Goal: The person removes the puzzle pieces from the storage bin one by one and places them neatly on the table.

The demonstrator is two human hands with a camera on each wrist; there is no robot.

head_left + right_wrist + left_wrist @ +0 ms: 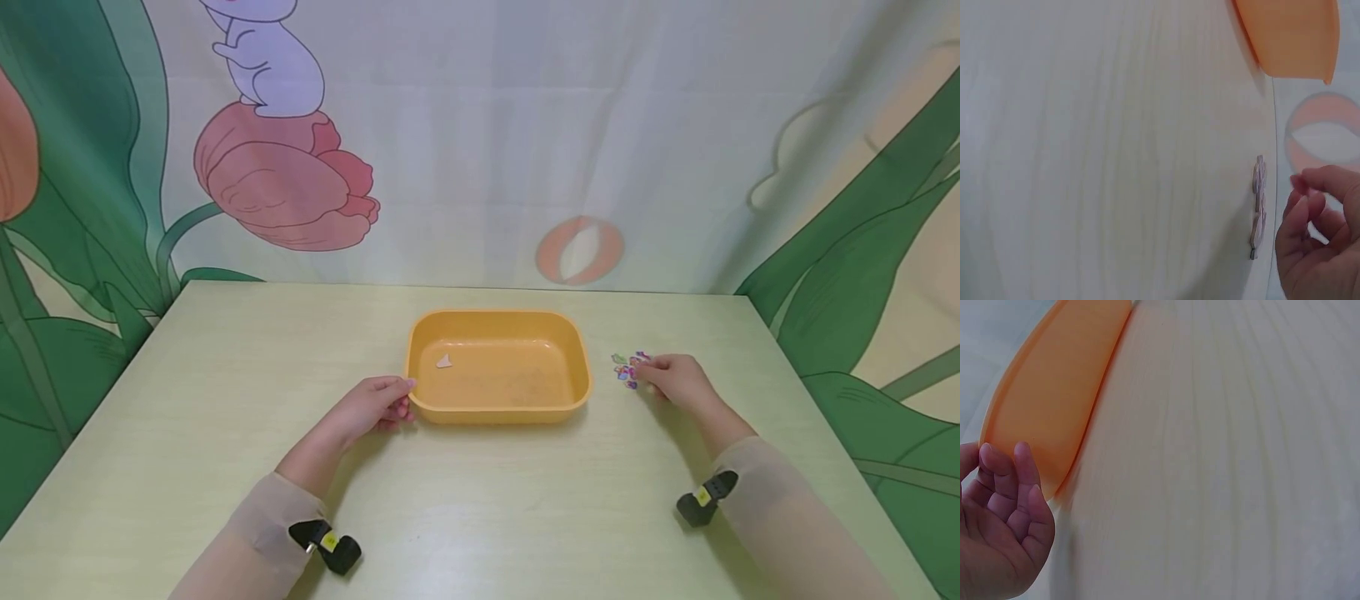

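My left hand (375,403) pinches the left rim of a shallow yellow-orange tray (498,415), thumb on the rim and other fingers curled below it. The left wrist view shows these curled fingers (1007,472) close against the tray's side. Inside the tray lies one small pale, pointed piece (444,361). My right hand (678,382) hovers over a small cluster of colourful flat pieces (622,372) right of the tray. In the right wrist view its fingers are curled with the tips close together, just above the cluster (1258,209); nothing shows between them.
The pale wood-grain table (495,508) ends at the back against a printed curtain (465,167) with flowers and leaves. Each sleeve carries a small black camera, on the left wrist (327,543) and on the right wrist (705,498).
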